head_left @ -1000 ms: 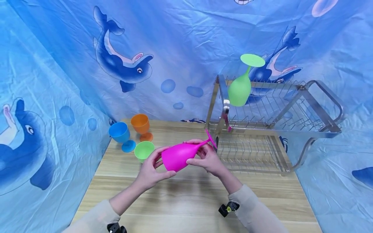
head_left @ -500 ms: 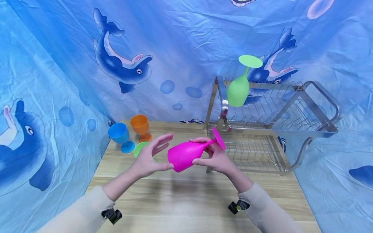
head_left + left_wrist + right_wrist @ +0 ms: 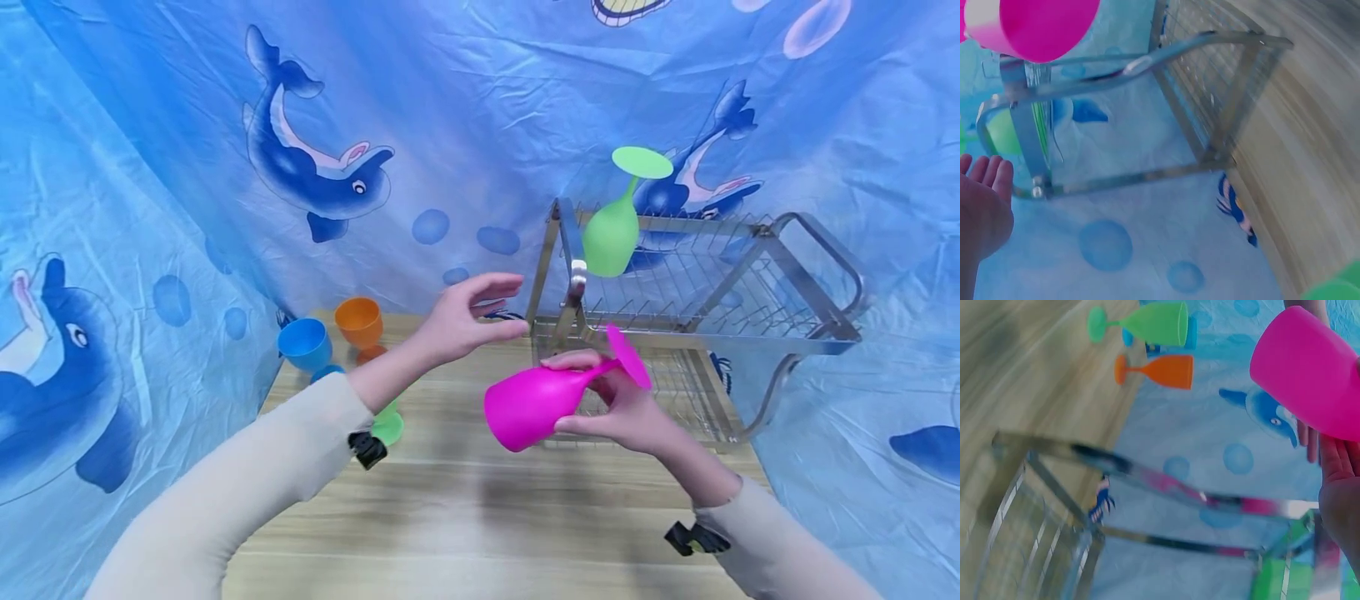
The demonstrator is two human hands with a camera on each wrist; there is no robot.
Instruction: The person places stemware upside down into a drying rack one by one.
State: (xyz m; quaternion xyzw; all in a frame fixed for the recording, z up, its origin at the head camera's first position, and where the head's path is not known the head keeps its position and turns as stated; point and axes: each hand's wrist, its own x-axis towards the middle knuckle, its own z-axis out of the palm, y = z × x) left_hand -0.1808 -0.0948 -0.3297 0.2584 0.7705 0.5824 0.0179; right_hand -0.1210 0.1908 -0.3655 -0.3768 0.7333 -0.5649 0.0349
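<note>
A magenta goblet (image 3: pixel 532 406) is gripped by my right hand (image 3: pixel 622 410), fingers and thumb about the lower bowl and stem. It tilts on its side above the table, mouth to the left and foot to the upper right. My left hand (image 3: pixel 476 315) is apart from it, left of the rack, with fingers stretched forward and holding nothing. Upside down on the metal dish rack (image 3: pixel 697 337), at the left end of its upper tier, stands a green goblet (image 3: pixel 613 237). In the right wrist view the magenta bowl (image 3: pixel 1307 375) hides part of both hands.
At the table's back left stand a blue goblet (image 3: pixel 306 344) and an orange goblet (image 3: pixel 360 323). Another green goblet (image 3: pixel 1157 324) stands near them; my left forearm mostly covers it in the head view. A dolphin-print curtain (image 3: pixel 480 150) walls the table's back and sides.
My left hand has let go of the magenta goblet and moved up and right toward the rack. My right hand has carried the goblet rightward.
</note>
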